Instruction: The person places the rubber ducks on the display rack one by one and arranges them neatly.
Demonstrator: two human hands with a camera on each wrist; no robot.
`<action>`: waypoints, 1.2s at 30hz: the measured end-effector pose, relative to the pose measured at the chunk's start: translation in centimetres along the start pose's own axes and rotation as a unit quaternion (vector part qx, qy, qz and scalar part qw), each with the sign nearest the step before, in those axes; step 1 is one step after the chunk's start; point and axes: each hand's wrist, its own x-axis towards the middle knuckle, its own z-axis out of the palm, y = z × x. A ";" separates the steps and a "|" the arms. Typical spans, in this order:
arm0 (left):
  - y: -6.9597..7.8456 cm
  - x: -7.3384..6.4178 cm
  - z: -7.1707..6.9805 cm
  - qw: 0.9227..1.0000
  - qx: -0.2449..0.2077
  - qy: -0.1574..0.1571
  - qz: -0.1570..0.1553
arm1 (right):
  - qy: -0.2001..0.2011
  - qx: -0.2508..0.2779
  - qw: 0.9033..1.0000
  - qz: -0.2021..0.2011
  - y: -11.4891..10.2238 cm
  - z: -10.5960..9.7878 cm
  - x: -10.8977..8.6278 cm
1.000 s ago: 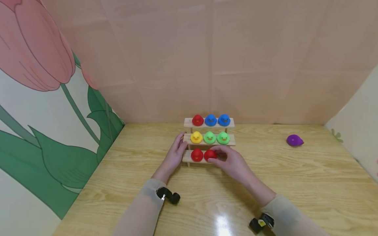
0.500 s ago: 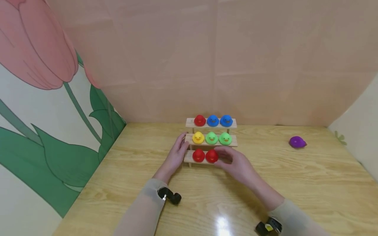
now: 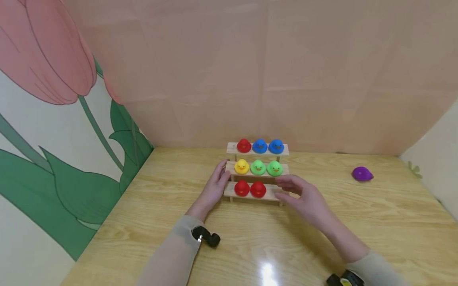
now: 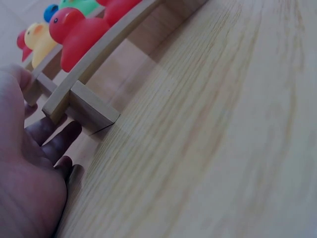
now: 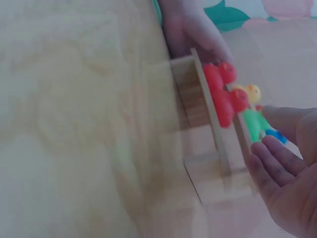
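Note:
A three-step wooden stand (image 3: 272, 192) stands on the table with small rubber ducks on its steps. At the stand's left end my left hand (image 3: 213, 186) grips the edge, thumb by the middle step and fingers around the lower end in the left wrist view. My right hand (image 3: 305, 198) is over the right end of the front step, holding nothing, thumb and fingers apart. Two red ducks (image 3: 258, 189) sit side by side on the front step. The middle step bears a yellow duck (image 3: 241, 167) and two green ducks (image 3: 274, 168); on the top are a red duck (image 3: 244, 145) and two blue ducks (image 3: 276, 146).
A purple duck (image 3: 362, 174) lies on its side at the table's far right. Behind the table (image 3: 143, 222) hangs a plain pinkish-brown sheet (image 3: 250, 79). A wall with painted tulips (image 3: 89, 159) borders the left side.
My right hand has let go of the second red duck on the front step and drawn away to the right. My left hand has stayed at the stand's left end.

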 end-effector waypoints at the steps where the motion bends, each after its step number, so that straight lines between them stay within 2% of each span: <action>1: 0.0 0.0 0.0 1.000 0.000 0.000 -0.001 | 0.007 -0.003 1.000 -0.006 0.0 -0.5 -0.1; 5: -0.1 0.1 0.1 1.000 -0.002 -0.002 -0.002 | 0.039 -0.016 0.999 -0.034 0.4 -2.2 -0.1; 10: -0.1 0.0 0.1 1.000 -0.001 -0.003 -0.003 | 0.074 -0.040 0.996 -0.036 0.8 -4.7 0.0; 21: -0.2 0.1 -0.1 1.000 0.001 0.001 0.000 | 0.138 -0.046 0.989 -0.003 2.6 -9.7 0.4; 27: -0.5 0.2 -0.3 1.000 0.001 0.004 -0.006 | 0.162 -0.026 0.986 0.020 4.3 -11.4 0.6; 36: -0.5 0.1 -0.3 1.000 0.000 0.002 -0.001 | 0.174 -0.034 0.982 0.064 6.6 -13.5 0.6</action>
